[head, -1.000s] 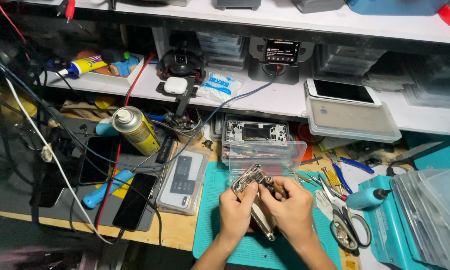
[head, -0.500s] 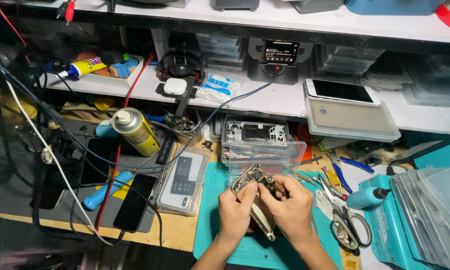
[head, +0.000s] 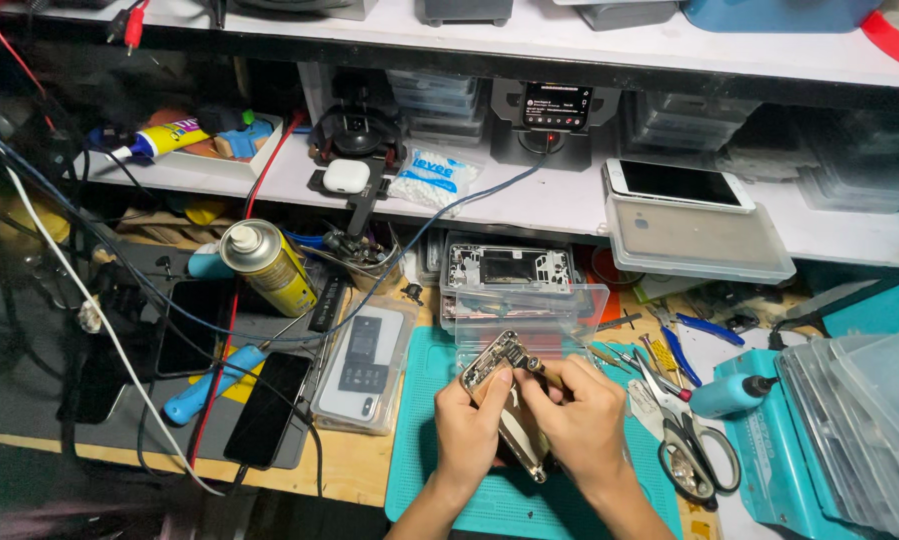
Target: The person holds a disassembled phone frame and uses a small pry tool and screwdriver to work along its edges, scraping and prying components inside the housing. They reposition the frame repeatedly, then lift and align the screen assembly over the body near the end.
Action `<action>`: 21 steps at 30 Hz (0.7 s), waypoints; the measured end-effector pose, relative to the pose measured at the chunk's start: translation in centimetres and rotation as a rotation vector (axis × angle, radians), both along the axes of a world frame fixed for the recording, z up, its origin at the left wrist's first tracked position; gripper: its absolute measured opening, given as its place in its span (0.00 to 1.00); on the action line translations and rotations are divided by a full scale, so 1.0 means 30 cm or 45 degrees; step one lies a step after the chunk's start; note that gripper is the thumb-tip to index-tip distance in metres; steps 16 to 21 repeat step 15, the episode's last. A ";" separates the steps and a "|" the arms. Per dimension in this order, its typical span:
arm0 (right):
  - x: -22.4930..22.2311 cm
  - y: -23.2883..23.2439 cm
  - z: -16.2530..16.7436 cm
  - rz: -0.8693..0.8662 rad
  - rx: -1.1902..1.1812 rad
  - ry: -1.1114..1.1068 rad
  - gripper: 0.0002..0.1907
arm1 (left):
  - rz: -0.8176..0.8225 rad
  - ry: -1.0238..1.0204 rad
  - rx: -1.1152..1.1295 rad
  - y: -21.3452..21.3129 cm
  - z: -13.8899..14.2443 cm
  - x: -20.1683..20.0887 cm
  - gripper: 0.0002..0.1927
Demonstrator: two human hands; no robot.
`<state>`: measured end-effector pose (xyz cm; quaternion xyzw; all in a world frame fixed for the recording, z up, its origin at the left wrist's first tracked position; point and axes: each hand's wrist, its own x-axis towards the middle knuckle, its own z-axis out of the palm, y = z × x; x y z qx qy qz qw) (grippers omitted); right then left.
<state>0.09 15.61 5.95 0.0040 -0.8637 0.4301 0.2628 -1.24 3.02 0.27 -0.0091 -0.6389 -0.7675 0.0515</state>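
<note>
Your left hand [head: 466, 425] grips the opened silver metal phone frame [head: 504, 400] over the teal rubber work mat [head: 419, 450], near centre. Your right hand [head: 581, 420] is closed on the frame's far end, fingertips pinching what may be a small dark tool; too small to tell. Your hands hide the frame's middle. Steel scissors [head: 694, 450] lie just right. A yellow spray can [head: 266, 267] stands far left.

White-blue packet [head: 431, 177] on shelf; small dark lit screen [head: 556, 105] behind; black phone screen [head: 678, 182] right.
</note>
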 end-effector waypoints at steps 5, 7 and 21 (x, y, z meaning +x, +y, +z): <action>0.002 0.011 -0.010 0.061 0.055 0.104 0.07 | -0.018 0.056 0.041 0.001 0.007 0.001 0.11; 0.004 0.011 -0.016 0.085 0.072 0.155 0.09 | -0.013 -0.020 0.047 0.000 0.008 0.004 0.10; 0.003 0.015 -0.019 0.070 0.073 0.061 0.09 | -0.037 -0.033 0.089 -0.165 0.022 0.142 0.10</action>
